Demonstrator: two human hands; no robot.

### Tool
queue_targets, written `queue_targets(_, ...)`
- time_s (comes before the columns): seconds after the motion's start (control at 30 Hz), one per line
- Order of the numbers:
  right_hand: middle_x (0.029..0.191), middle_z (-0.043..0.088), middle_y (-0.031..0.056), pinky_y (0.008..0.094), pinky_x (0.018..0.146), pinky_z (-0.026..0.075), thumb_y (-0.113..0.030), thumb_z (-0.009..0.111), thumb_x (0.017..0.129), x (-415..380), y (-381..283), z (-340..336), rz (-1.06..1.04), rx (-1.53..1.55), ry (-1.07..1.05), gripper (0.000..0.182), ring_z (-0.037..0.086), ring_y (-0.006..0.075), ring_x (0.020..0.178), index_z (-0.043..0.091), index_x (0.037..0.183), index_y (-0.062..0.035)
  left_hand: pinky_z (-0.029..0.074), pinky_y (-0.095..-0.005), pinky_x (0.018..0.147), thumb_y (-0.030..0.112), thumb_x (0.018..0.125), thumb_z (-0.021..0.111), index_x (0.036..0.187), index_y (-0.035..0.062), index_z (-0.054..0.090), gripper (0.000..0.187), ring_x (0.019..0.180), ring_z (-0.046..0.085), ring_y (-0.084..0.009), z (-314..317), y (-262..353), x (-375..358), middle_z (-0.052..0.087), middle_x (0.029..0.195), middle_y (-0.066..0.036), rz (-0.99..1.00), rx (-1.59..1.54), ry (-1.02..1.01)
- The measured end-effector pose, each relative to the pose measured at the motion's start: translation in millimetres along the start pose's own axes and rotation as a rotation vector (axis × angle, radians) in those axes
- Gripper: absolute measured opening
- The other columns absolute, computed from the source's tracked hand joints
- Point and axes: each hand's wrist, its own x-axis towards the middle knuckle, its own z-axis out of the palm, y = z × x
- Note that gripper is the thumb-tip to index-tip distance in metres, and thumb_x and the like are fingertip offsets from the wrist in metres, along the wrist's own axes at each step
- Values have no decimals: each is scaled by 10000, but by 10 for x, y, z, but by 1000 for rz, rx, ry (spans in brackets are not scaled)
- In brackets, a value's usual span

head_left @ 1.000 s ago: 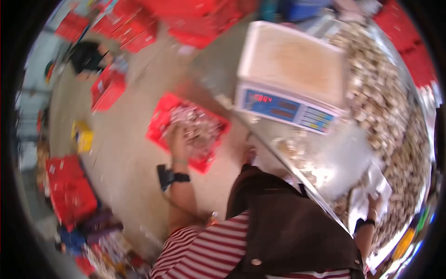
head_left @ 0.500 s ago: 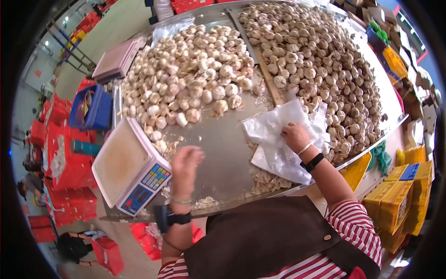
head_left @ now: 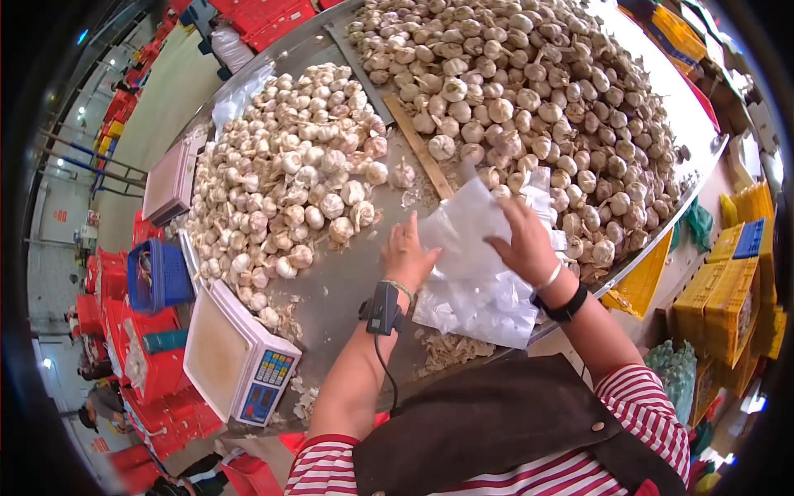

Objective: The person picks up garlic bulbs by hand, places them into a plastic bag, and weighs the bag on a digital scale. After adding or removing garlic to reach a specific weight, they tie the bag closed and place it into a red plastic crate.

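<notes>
A stack of thin white plastic bags (head_left: pixel 475 310) lies on the metal table, its top sheet (head_left: pixel 463 227) loose and raised. My right hand (head_left: pixel 532 248) is over the right side of that sheet, thumb and fingers apart. At its left edge, my left hand (head_left: pixel 408 255) is spread, fingers pointing away from me. Whether either hand touches the plastic is hard to tell. Beyond my left hand lies a heap of whitish garlic bulbs (head_left: pixel 273 178). Past my right hand is a larger heap of browner garlic bulbs (head_left: pixel 538 99).
A wooden strip (head_left: pixel 419 149) runs between the heaps. To the left stand a white digital scale (head_left: pixel 227 355), a second scale (head_left: pixel 169 182) and a blue basket (head_left: pixel 157 277). Red crates (head_left: pixel 157 355) sit beyond the left edge, yellow crates (head_left: pixel 719 298) at right. Garlic skins (head_left: pixel 451 351) litter the near edge.
My left hand has moved right, from near the scale to the bags. The right hand's fingers have spread, and the top sheet has risen. The view has shifted.
</notes>
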Motion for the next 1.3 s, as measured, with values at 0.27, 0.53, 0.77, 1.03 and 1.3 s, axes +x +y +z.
queue_targets(0.27, 896, 640, 100, 400, 668, 513, -61, 679, 696, 188, 194, -34, -75, 110, -165, 257, 619, 310, 783, 666, 951, -90, 371, -442, 887, 148, 677, 708, 977, 92, 636, 313, 929, 564, -299, -173, -121, -60, 605, 912, -57, 153, -44, -4)
queue_targets(0.53, 894, 644, 110, 384, 788, 499, -137, 676, 775, -411, 61, -397, -267, 404, -1028, 273, 625, 292, 864, 649, 1037, -63, 399, -387, 784, 1, 645, 608, 810, 112, 634, 200, 796, 562, -239, -814, -137, -1077, 554, 769, -42, 543, -44, -435)
queue_targets(0.77, 860, 623, 126, 396, 770, 488, -217, 699, 773, -178, -87, 331, -185, -15, -490, 187, 602, 341, 857, 628, 830, -54, 480, -360, 736, 49, 799, 644, 899, 38, 619, 103, 826, 609, -263, -962, 172, -1010, 610, 839, -97, -20, -295, -322)
queue_targets(1.03, 931, 583, 131, 421, 775, 499, -286, 706, 738, -150, 280, 590, -238, -256, -646, 296, 605, 326, 885, 618, 895, -51, 230, -559, 1053, 458, 869, 575, 1376, 116, 388, 639, 1328, 259, -427, -27, 171, -770, 288, 1429, -227, 186, -100, 105)
queue_targets(1.3, 795, 591, 150, 413, 684, 476, -95, 648, 774, -179, 508, 374, -145, 88, -341, 82, 590, 346, 760, 595, 766, -33, 81, -708, 1019, 636, 839, 482, 1480, 212, 218, 812, 1397, 51, -447, 387, 254, -808, 28, 1527, -217, 85, 136, -123)
